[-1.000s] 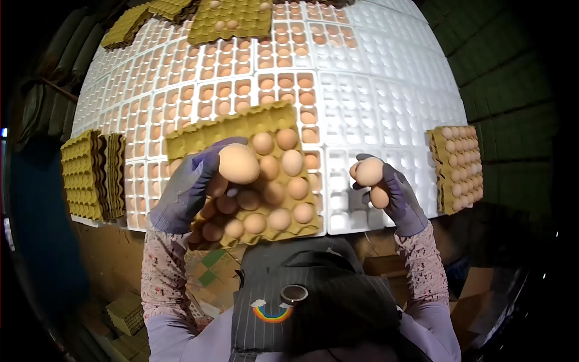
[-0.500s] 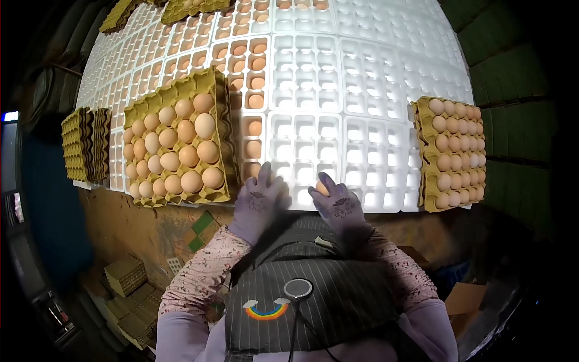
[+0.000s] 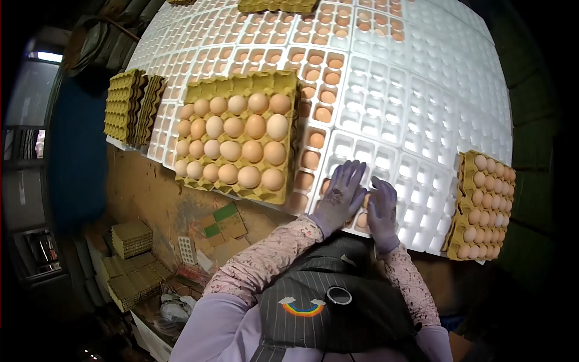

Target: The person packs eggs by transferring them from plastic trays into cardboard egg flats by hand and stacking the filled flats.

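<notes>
Your gloved left hand (image 3: 336, 202) lies over a white compartment tray (image 3: 386, 158), back upward, fingers extended and slightly parted; its palm is hidden, so you cannot tell whether it grips anything. Your right hand (image 3: 382, 214) stands just beside it, fingers upright and loosely bent; a hold cannot be told here either. Eggs (image 3: 362, 221) sit in tray compartments between your two hands. Left of them, a loaded yellow carton (image 3: 241, 81) rests on egg-filled white trays; a second loaded stack (image 3: 453, 224) stands at right.
</notes>
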A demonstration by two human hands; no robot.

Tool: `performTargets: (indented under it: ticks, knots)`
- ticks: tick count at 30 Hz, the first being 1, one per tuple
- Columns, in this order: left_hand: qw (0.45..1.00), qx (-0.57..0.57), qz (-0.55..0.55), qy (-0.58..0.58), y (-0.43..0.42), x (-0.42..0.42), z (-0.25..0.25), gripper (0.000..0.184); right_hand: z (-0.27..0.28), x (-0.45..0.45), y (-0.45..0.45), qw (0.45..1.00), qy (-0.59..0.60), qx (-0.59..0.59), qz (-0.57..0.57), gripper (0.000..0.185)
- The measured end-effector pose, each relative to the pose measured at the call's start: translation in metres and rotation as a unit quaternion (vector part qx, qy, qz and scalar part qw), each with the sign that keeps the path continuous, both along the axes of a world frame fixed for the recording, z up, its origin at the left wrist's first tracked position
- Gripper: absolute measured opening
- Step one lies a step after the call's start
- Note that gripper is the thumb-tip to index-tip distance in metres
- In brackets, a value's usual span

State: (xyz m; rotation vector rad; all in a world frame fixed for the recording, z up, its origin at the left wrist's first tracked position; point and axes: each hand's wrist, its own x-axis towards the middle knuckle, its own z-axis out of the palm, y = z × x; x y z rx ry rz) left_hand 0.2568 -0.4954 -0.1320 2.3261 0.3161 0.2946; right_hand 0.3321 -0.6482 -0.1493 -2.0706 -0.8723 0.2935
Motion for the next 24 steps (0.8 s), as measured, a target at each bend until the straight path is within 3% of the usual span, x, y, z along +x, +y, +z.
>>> performTargets:
  ticks: [3, 5, 7, 8, 9, 10, 11, 13, 14, 15, 17, 19, 20, 21, 22, 23, 24]
  knots:
    - [0.984, -0.153, -0.061, -0.070, 0.028, -0.040, 0.074, 0.057, 0.063, 0.003, 0.042, 0.989, 0.115, 0.089, -0.039, 0.041]
    - [0.987, -0.031, -0.100, -0.122, 0.073, -0.077, 0.112, 0.048, 0.101, 0.013, 0.094, 0.993, 0.031, 0.106, 0.040, 0.035]
    - [0.994, 0.038, 0.028, -0.102, 0.139, -0.111, 0.153, 0.041, 0.126, 0.023, 0.157, 0.983, 0.027, 0.147, 0.102, 0.038]
    - [0.987, 0.049, 0.129, -0.080, 0.176, -0.123, 0.156, 0.038, 0.135, 0.030, 0.187, 0.988, -0.031, 0.091, 0.118, 0.039]
    - [0.973, 0.010, 0.223, -0.051, 0.215, -0.134, 0.158, 0.034, 0.134, 0.038, 0.216, 0.987, -0.073, 0.042, 0.134, 0.039]
    - [0.955, -0.103, 0.275, -0.044, 0.255, -0.138, 0.158, 0.033, 0.124, 0.045, 0.237, 0.973, -0.154, 0.003, 0.171, 0.041]
    - [0.967, -0.063, 0.244, -0.027, 0.295, -0.143, 0.154, 0.035, 0.114, 0.051, 0.252, 0.950, -0.233, -0.038, 0.206, 0.042]
    - [0.981, 0.101, 0.145, 0.079, 0.354, -0.143, 0.148, 0.041, 0.113, 0.058, 0.264, 0.952, -0.209, -0.065, 0.213, 0.042]
    - [0.981, 0.136, 0.091, 0.104, 0.376, -0.140, 0.139, 0.042, 0.126, 0.051, 0.263, 0.980, -0.110, -0.028, 0.161, 0.041]
    - [0.976, 0.170, 0.037, 0.128, 0.393, -0.138, 0.128, 0.044, 0.123, 0.053, 0.264, 0.988, 0.079, 0.058, 0.119, 0.037]
    - [0.986, 0.125, 0.017, 0.104, 0.408, -0.136, 0.120, 0.045, 0.151, 0.060, 0.268, 0.909, 0.382, 0.161, 0.033, 0.035]
    - [0.985, 0.116, -0.009, 0.125, 0.416, -0.133, 0.125, 0.045, 0.167, 0.061, 0.279, 0.884, 0.429, 0.183, 0.039, 0.034]
    - [0.990, 0.102, -0.006, 0.101, 0.418, -0.132, 0.127, 0.040, 0.172, 0.054, 0.292, 0.945, 0.315, 0.014, 0.089, 0.037]
    - [0.990, 0.100, -0.012, 0.098, 0.418, -0.133, 0.125, 0.040, 0.176, 0.047, 0.303, 0.960, 0.188, -0.156, 0.135, 0.039]
    - [0.992, -0.096, 0.075, 0.031, 0.418, -0.135, 0.124, 0.039, 0.169, 0.038, 0.308, 0.941, -0.100, -0.254, 0.198, 0.044]
    - [0.944, -0.289, 0.158, -0.034, 0.420, -0.134, 0.123, 0.041, 0.162, 0.038, 0.315, 0.889, -0.175, -0.349, 0.238, 0.048]
    - [0.886, -0.407, 0.198, -0.101, 0.425, -0.132, 0.126, 0.038, 0.164, 0.041, 0.318, 0.891, -0.163, -0.350, 0.239, 0.047]
